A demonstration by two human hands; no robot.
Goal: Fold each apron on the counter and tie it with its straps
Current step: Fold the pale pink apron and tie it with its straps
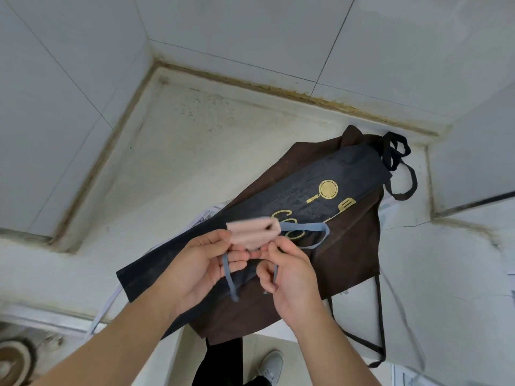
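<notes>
— Head view, item one: what is being held?

— Small folded pink apron (252,230), hovering above the counter (172,151). Left hand (195,263) and right hand (289,271) are each pinching a blue strap (306,235) just beneath it.

— Risk?

— The knot is looking loose; slack could let the bundle unfold. Dark apron (320,176) and brown apron (351,246) are waiting underneath.

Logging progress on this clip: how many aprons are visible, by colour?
Pink apron, folded small, held in both hands with blue straps: 1
Dark navy apron with gold print, on the counter: 1
Brown apron beneath it: 1
Total: 3
</notes>
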